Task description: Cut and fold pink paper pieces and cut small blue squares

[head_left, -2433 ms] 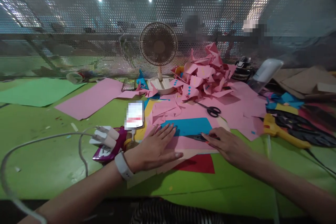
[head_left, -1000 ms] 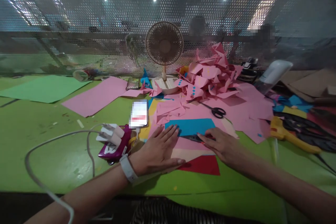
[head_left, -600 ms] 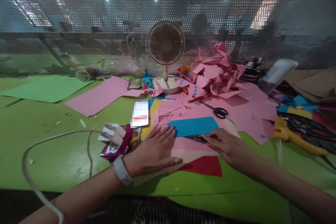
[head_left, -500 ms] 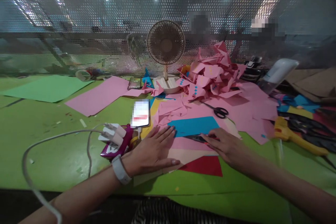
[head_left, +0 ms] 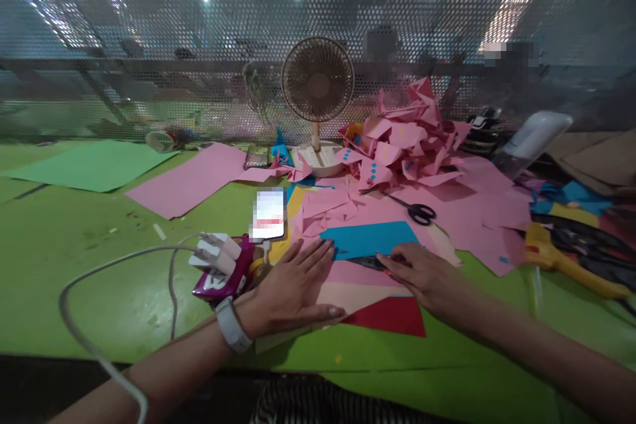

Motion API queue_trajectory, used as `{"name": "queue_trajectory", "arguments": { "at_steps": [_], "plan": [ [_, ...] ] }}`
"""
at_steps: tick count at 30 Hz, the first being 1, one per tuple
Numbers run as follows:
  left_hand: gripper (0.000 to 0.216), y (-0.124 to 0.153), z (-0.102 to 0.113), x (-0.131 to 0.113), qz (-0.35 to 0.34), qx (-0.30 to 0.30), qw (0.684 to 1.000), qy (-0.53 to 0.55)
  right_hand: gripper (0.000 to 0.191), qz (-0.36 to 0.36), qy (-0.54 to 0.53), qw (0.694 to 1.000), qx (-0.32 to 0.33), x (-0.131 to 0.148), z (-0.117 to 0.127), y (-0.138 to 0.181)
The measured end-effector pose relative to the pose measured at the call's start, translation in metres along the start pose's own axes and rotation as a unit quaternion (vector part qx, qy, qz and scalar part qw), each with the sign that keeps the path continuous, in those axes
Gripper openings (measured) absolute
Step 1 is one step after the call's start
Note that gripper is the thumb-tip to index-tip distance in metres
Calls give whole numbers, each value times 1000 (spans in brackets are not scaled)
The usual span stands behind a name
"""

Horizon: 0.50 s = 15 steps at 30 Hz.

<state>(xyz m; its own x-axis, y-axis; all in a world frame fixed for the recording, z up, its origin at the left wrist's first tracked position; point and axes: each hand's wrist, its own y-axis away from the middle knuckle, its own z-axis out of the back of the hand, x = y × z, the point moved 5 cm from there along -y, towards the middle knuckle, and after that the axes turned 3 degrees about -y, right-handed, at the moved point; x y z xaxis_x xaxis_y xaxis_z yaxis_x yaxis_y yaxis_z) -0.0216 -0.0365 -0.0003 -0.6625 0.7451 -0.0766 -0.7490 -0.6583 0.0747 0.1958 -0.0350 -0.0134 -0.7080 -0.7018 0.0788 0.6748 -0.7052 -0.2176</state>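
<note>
A blue sheet of paper (head_left: 372,238) lies in front of me on stacked pink, cream and red paper (head_left: 392,317). My left hand (head_left: 301,288) rests flat and palm down at its left end, fingers stretched out. At the sheet's lower right edge is my right hand (head_left: 415,271), its fingers bent and drawn together; what they pinch, if anything, is hidden. A dark, slim object (head_left: 368,263) shows beneath the blue edge beside the right fingertips, its kind unclear. Black-handled scissors (head_left: 421,213) lie on pink paper beyond the right hand.
A phone (head_left: 268,213) and a purple box with white plugs (head_left: 218,255) sit left, with a looping cable. Behind stand a small fan (head_left: 318,83) and a heap of folded pink paper (head_left: 397,139). A yellow-handled tool (head_left: 561,258) lies right, before a perforated screen (head_left: 199,93).
The whole view has shifted slightly, so everything sits a little further right. Both hands keep nearly the same place against the blue sheet.
</note>
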Motion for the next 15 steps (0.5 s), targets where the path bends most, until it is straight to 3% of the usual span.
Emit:
{"name": "queue_trajectory", "arguments": {
  "at_steps": [15],
  "plan": [
    [85,1,-1,1,3,2,1000,8,43,36,-16,999,9,8,-4,-8]
  ]
}}
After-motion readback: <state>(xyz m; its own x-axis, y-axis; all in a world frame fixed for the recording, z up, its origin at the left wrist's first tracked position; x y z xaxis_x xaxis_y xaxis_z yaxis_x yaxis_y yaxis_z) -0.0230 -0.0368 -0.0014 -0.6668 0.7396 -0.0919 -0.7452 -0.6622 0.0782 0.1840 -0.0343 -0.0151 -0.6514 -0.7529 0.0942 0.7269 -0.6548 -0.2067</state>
